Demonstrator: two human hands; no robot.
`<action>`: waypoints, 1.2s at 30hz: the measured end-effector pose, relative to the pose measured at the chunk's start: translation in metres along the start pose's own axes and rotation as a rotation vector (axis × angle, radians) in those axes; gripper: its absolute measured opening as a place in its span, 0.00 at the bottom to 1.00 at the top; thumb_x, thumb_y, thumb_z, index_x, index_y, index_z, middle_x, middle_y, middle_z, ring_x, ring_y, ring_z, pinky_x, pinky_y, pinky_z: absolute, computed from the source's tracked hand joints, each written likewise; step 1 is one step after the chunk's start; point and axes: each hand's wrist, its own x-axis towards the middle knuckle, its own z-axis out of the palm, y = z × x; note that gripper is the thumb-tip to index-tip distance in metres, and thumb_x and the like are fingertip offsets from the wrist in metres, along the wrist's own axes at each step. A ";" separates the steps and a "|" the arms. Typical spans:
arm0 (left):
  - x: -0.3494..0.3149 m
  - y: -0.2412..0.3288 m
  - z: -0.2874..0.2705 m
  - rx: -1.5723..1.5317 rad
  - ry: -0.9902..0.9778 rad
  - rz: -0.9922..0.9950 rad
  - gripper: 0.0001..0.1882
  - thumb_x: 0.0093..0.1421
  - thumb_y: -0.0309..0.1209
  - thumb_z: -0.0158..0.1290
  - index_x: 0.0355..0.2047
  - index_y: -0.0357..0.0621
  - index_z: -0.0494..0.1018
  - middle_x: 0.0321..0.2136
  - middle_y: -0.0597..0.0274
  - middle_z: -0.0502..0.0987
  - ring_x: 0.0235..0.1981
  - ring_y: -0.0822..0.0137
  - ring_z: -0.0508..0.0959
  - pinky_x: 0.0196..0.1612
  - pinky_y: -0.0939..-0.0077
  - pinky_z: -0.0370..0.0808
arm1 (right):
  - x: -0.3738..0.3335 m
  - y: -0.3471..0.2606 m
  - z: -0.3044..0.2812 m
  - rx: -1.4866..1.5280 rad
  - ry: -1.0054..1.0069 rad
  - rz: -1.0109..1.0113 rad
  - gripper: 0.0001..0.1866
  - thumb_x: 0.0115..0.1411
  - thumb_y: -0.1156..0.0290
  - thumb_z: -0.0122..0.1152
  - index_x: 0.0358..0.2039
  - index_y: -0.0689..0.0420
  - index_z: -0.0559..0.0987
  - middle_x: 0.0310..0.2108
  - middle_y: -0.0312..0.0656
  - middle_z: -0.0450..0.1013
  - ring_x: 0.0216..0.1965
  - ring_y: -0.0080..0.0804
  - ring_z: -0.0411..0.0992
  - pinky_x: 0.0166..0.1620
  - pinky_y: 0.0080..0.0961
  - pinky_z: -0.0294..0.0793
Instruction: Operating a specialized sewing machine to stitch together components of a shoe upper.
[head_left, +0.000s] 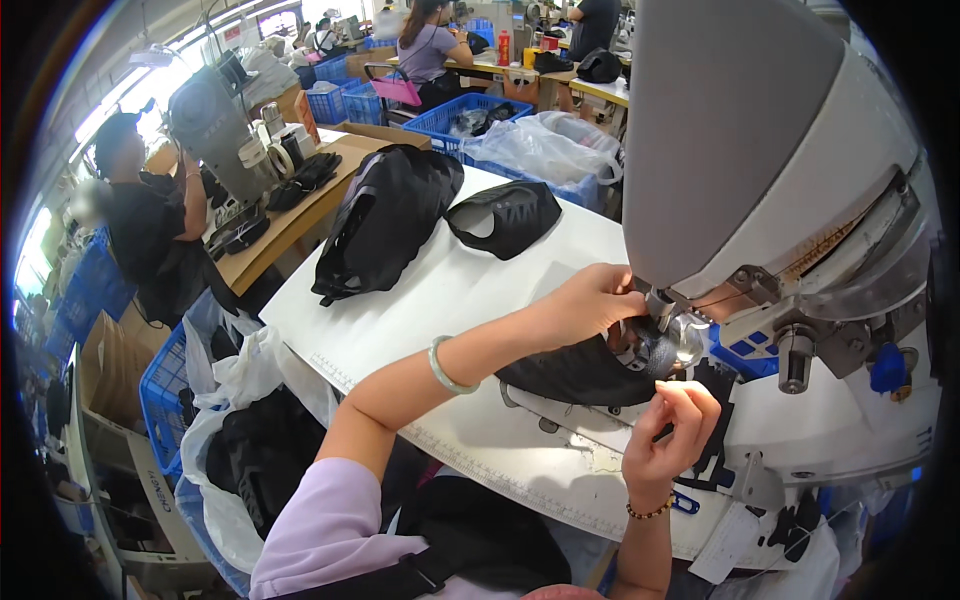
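A black shoe upper (580, 372) lies under the head of a grey-white sewing machine (770, 130), its edge by the needle area lit by a small lamp. With fingers bent and pinched, my left hand (590, 305) grips the upper's far side beside the presser bar. My right hand (672, 430) is closed too, thumb and forefinger pinching the near edge of the same upper. On the white table, farther back, rest another black shoe upper (505, 218) with an open collar and a larger heap of black uppers (395, 220).
Left of the white table (480, 440) stands a blue crate (165, 400) lined with plastic and holding black pieces. Behind are another blue crate (470, 115) and a plastic bag (550, 145). A co-worker (150, 210) works at a machine on the left. Small blue-handled snips (685, 503) lie near my right wrist.
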 end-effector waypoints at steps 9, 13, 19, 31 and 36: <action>-0.088 0.046 -0.065 0.451 -0.443 -0.207 0.15 0.53 0.25 0.52 0.41 0.35 0.64 0.28 0.67 0.70 0.30 0.81 0.67 0.28 0.86 0.66 | 0.039 -0.031 0.022 0.680 -0.824 0.379 0.37 0.53 0.81 0.56 0.62 0.60 0.52 0.54 0.55 0.61 0.29 0.27 0.72 0.35 0.20 0.72; -0.122 0.039 -0.072 0.629 -0.149 -0.253 0.22 0.51 0.24 0.51 0.47 0.35 0.62 0.26 0.57 0.74 0.25 0.73 0.71 0.29 0.78 0.68 | 0.039 -0.023 0.059 0.705 -0.989 0.624 0.32 0.52 0.77 0.60 0.57 0.54 0.59 0.43 0.48 0.67 0.24 0.20 0.69 0.23 0.18 0.69; -0.155 0.048 -0.067 0.799 0.078 -0.117 0.34 0.50 0.16 0.50 0.58 0.45 0.55 0.22 0.63 0.74 0.22 0.76 0.69 0.28 0.84 0.66 | 0.057 -0.035 0.075 0.685 -1.310 0.801 0.19 0.53 0.73 0.62 0.45 0.57 0.71 0.35 0.40 0.67 0.17 0.16 0.67 0.16 0.15 0.63; -0.162 0.013 -0.065 0.338 0.218 0.033 0.26 0.56 0.20 0.50 0.55 0.39 0.58 0.23 0.68 0.73 0.24 0.85 0.64 0.27 0.91 0.59 | 0.002 -0.048 0.058 0.094 -0.528 -0.676 0.14 0.45 0.76 0.60 0.36 0.60 0.78 0.31 0.34 0.65 0.21 0.20 0.65 0.22 0.17 0.66; -0.159 0.005 -0.068 0.242 0.241 0.012 0.23 0.56 0.20 0.51 0.52 0.40 0.61 0.20 0.70 0.71 0.23 0.84 0.64 0.26 0.88 0.61 | -0.001 -0.046 0.058 0.077 -0.510 -0.723 0.18 0.42 0.77 0.60 0.37 0.62 0.78 0.31 0.35 0.65 0.21 0.22 0.66 0.22 0.16 0.67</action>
